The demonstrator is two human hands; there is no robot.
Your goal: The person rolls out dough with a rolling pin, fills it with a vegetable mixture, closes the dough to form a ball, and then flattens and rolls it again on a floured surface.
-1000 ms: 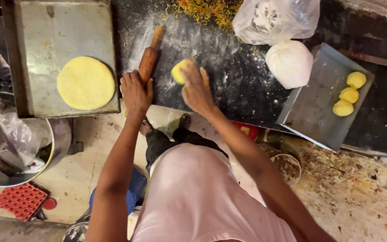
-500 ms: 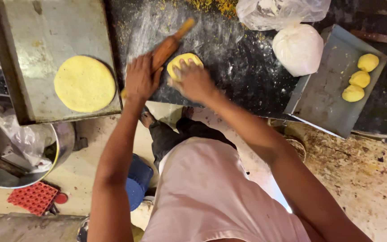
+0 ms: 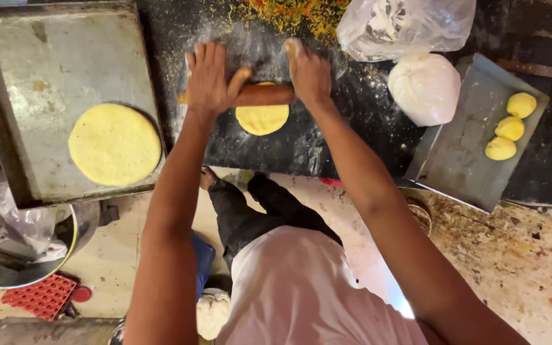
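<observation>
Two trays: steel tray [image 3: 46, 57] left with flat round [image 3: 115, 144]; tray [image 3: 461, 160] right with dough balls [image 3: 510, 128]
Dough disc [image 3: 262, 119]: on floured black slab [image 3: 327, 128], under pin
Rolling pin [image 3: 260, 95]: crosswise over disc
Left hand [image 3: 209, 80]: flat, fingers spread, pressing pin
Right hand [image 3: 308, 71]: open palm on pin's other end

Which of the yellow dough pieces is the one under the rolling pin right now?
The small yellow disc on the dark floured counter, under the rolling pin that both hands press. The large flat round lies on the metal tray; three dough balls sit untouched on another tray.
</observation>
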